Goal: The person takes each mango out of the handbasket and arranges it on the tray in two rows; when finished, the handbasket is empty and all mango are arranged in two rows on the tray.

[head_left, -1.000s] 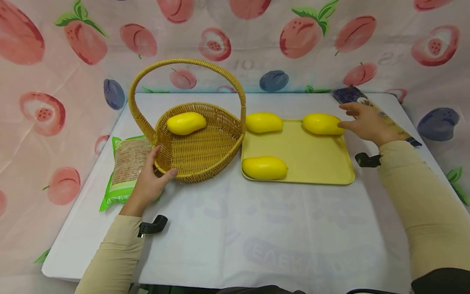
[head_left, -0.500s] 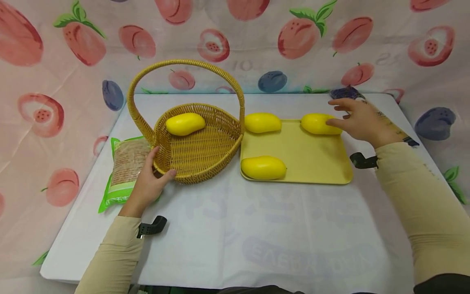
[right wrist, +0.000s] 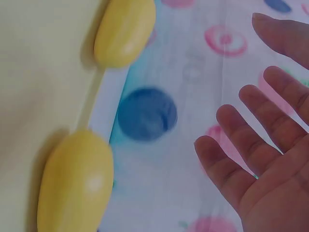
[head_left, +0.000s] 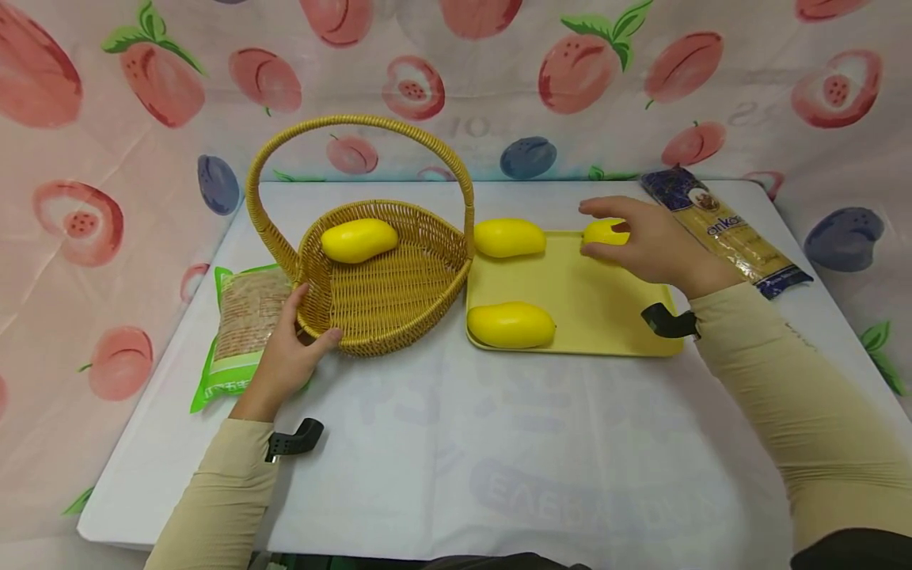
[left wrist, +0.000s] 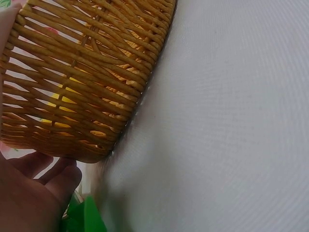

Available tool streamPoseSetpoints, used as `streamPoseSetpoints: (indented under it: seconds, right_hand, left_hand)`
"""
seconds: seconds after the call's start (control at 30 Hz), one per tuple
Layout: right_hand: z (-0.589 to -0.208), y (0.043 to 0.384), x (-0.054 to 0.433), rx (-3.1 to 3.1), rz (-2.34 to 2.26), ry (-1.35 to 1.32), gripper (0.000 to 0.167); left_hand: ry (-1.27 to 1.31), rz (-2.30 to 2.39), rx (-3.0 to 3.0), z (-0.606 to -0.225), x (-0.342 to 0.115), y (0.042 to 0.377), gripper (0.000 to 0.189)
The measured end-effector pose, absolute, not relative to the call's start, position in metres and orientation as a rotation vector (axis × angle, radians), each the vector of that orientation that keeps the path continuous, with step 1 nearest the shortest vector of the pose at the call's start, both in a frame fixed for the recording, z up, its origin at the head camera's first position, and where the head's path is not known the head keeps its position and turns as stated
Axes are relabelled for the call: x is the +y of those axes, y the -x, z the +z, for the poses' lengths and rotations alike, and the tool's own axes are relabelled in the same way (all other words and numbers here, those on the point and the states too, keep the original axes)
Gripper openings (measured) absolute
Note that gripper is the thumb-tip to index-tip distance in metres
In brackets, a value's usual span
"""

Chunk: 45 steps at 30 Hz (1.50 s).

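Note:
My left hand grips the near left end of a woven basket with a tall arched handle. Its thumb lies at the front rim, and in the left wrist view the fingers touch the wicker wall. One yellow mango lies inside the basket. My right hand hovers over the back right of a yellow tray, partly hiding a mango. In the right wrist view its fingers are spread and hold nothing. Two more mangoes lie at the tray's left, one at the back, one in front.
A green-edged bag of brown contents lies left of the basket, partly behind my left hand. At the back right is a long pack of pasta in blue and clear wrapping. A fruit-print cloth hangs behind the white table.
My right hand has moved left from the pasta pack, over the back right mango, uncovering the pack. The left hand and basket have stayed in place.

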State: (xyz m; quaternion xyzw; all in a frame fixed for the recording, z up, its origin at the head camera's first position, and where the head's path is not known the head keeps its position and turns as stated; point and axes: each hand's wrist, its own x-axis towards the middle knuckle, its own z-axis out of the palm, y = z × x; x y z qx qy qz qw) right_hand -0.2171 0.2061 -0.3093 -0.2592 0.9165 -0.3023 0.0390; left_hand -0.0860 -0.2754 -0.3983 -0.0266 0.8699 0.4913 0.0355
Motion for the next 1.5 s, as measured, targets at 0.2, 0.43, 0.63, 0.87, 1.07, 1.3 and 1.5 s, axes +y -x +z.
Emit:
streamPoseSetpoints:
  seconds: [0.2,0.43,0.63,0.87,1.07,1.3,1.5]
  right_hand:
    - [-0.313,0.209,0.171,2.732,-0.973,1.013,0.054]
    - [-0.311,0.201,0.132,2.622,-1.012,1.247,0.051]
    - [-0.307,0.200,0.100,2.554,-0.993,1.320,0.052]
    - [-0.300,0.205,0.061,2.545,-0.960,1.356,0.054]
    - [-0.295,0.214,0.028,2.534,-0.948,1.371,0.054]
    - [-0.300,0.227,-0.007,2.542,-0.922,1.314,0.056]
    - [-0.305,0.240,-0.028,2.562,-0.829,1.206,0.059]
  left_hand:
    - [0.088,1.498,2.686,-0.397,-0.276,0.085,0.094]
    - [0.086,1.508,2.677,-0.397,-0.276,0.085,0.094]
    - [0.081,1.501,2.683,-0.397,-0.276,0.086,0.094]
    - [0.076,1.500,2.684,-0.397,-0.277,0.086,0.094]
    - [0.085,1.485,2.683,-0.397,-0.277,0.085,0.094]
    - [0.083,1.498,2.674,-0.397,-0.278,0.084,0.094]
    - [0.071,1.482,2.677,-0.395,-0.277,0.085,0.096]
